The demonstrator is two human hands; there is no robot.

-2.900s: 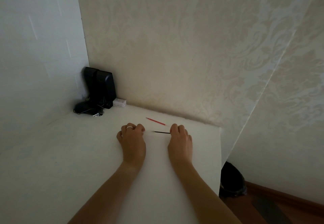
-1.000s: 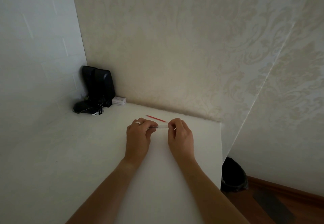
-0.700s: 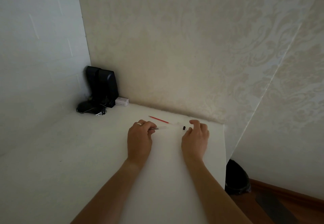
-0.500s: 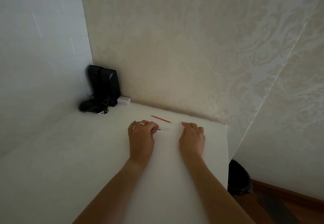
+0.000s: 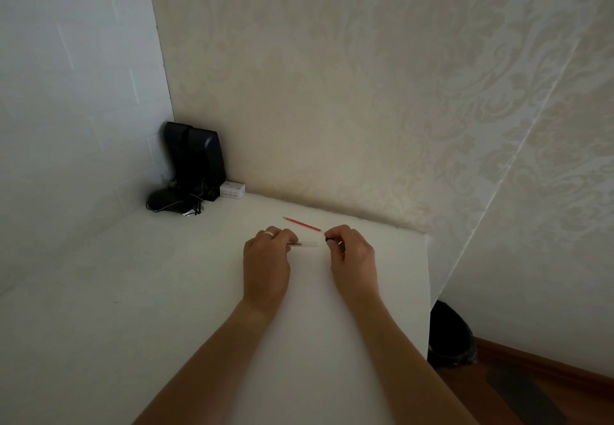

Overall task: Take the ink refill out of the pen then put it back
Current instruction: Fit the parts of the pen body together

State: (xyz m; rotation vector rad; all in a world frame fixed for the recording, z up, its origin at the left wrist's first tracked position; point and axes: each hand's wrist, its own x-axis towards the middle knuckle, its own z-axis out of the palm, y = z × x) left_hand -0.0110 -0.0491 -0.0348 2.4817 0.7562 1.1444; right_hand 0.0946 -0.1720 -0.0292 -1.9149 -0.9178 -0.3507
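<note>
My left hand (image 5: 265,258), with a ring on one finger, pinches one end of a clear pen barrel (image 5: 307,244) that points right, just above the white table (image 5: 133,291). A dark refill shows inside the barrel near my fingers. My right hand (image 5: 352,255) is a short gap to the right of the barrel's free end, fingers closed on a small black pen cap piece (image 5: 328,240). A thin red refill (image 5: 303,224) lies on the table just beyond both hands.
Black speakers (image 5: 196,158) with a mouse and cables stand in the far left corner, a small white box (image 5: 232,189) beside them. Walls close the back and left. The table's right edge (image 5: 428,291) drops to a dark bin (image 5: 450,338) on the floor.
My right hand left the barrel's end, went down to the table, and came back up holding the small black piece near the barrel. My left hand kept the barrel nearly still.
</note>
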